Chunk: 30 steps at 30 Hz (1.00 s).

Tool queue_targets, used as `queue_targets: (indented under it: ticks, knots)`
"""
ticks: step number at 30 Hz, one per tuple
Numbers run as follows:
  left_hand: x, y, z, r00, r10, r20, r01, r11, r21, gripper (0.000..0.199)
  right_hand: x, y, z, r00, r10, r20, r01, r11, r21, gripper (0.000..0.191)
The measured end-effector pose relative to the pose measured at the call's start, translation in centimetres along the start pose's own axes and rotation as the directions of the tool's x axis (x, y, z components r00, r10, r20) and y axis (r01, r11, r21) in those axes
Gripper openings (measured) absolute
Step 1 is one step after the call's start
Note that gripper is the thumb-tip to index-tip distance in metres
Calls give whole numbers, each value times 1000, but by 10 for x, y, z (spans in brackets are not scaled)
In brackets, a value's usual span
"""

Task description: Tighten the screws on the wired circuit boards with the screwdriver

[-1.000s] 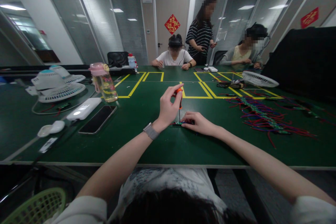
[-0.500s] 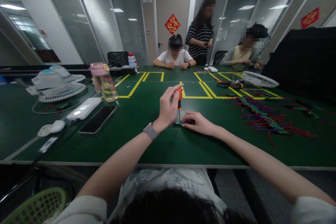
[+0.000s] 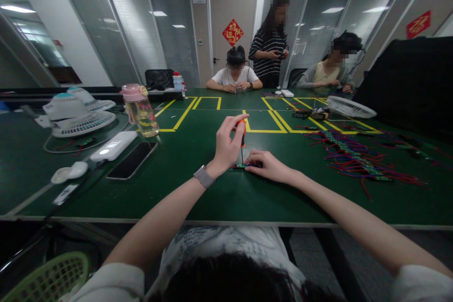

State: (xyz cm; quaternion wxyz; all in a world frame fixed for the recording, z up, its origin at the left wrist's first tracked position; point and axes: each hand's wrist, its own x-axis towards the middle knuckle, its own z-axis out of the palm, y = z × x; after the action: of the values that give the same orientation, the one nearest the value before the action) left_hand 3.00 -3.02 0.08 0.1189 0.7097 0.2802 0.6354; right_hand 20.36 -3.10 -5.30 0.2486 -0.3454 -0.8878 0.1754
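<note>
My left hand (image 3: 228, 140) grips the orange and black handle of a screwdriver (image 3: 243, 140), which stands upright. Its thin shaft runs down to a small green circuit board (image 3: 239, 166) lying on the green table (image 3: 198, 198). From the right, my right hand (image 3: 267, 166) rests low on the table with its fingers closed on the circuit board's right end. Dark wires show beneath those fingers, and they hide part of the board.
Several boards with red and blue wires (image 3: 357, 155) lie at right. At left are a phone (image 3: 132, 160), a white power bank (image 3: 113, 145), a pink-lidded bottle (image 3: 140, 111) and fans (image 3: 83, 120). A black box-like shape (image 3: 414, 85) stands far right. Three people are across the table.
My fingers on the screwdriver handle have shifted very slightly, covering a little more of its orange top. The right hand and the board stay in place.
</note>
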Motion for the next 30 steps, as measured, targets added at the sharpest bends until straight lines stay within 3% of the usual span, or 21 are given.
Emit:
queue_targets:
  ticks: [30]
  knots:
    - [0, 0, 0, 998, -46, 44, 48, 998, -33, 27, -1, 2, 1, 1000, -6, 3, 6, 1000, 24, 18]
